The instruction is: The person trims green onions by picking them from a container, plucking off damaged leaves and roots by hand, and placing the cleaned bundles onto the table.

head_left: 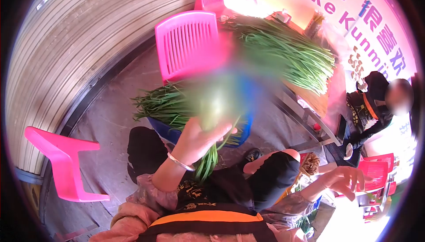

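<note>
My left hand (pixel 202 136), with a bracelet on the wrist, is closed around a bunch of long green stalks that look like garlic chives (pixel 207 162). Their leafy ends hang below the hand, and a blur hides the upper part. Behind it, more chives (pixel 161 101) lie in a blue container (pixel 248 129) in front of a pink chair. Out to the right, my right hand (pixel 347 181) is held away from my body, its fingers loosely bent and apart. A faint green patch shows near its fingertips, too unclear to name.
A big heap of chives (pixel 305 60) covers much of the table (pixel 325 100). Pink chairs (pixel 188 43) stand ahead, and a pink stool (pixel 66 167) is at left by the ribbed shutter (pixel 88 29). Another person (pixel 369 105) sits at right, near red chairs (pixel 374 173).
</note>
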`<state>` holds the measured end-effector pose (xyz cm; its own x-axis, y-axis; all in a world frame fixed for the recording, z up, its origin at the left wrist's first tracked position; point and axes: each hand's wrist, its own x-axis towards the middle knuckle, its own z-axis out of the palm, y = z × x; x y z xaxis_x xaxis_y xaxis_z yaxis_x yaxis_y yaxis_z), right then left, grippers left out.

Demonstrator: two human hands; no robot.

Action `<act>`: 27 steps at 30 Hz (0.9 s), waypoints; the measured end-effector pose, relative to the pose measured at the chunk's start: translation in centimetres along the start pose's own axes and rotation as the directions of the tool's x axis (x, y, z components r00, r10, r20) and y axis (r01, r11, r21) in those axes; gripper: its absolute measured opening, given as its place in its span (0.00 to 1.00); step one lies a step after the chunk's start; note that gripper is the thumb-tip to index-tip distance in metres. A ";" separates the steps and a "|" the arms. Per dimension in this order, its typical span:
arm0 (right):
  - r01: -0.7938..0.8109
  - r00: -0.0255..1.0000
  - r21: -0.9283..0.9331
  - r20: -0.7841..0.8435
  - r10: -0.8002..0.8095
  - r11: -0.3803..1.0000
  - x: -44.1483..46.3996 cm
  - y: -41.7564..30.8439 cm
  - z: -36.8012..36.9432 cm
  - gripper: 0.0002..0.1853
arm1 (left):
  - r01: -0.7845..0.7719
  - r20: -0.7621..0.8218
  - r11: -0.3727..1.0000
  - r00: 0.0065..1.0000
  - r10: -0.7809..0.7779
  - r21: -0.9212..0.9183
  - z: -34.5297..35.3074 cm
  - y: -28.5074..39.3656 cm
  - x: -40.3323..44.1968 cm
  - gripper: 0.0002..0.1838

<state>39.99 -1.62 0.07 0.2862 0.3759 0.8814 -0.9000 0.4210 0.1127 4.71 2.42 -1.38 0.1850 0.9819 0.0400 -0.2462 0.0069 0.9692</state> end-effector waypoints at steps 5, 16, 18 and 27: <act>-0.512 0.795 -0.333 -0.532 0.290 0.792 -2.8 6.4 -1.8 0.06 | 0.057 0.029 0.997 0.998 -0.055 -0.055 2.3 1.3 -0.7 0.10; -0.749 0.512 -0.662 -0.609 0.606 -0.032 -5.0 16.8 1.5 0.09 | -0.232 -0.037 0.842 0.958 0.286 0.487 1.5 -1.4 -1.5 0.07; -0.817 0.515 -0.576 -0.705 0.488 0.030 -4.6 15.9 0.7 0.10 | -0.147 -0.105 0.881 0.971 0.215 0.449 0.7 -1.4 -1.4 0.07; -0.834 0.535 -0.389 -0.741 0.406 0.391 -4.9 12.2 -2.9 0.15 | -0.051 -0.237 0.955 0.964 0.124 0.293 -1.0 0.7 -1.6 0.09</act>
<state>28.60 4.07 -4.26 0.0314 0.9835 0.1779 -0.4632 0.1721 -0.8694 3.26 1.04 -1.07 -0.0772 0.9919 0.1012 0.0348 -0.0988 0.9945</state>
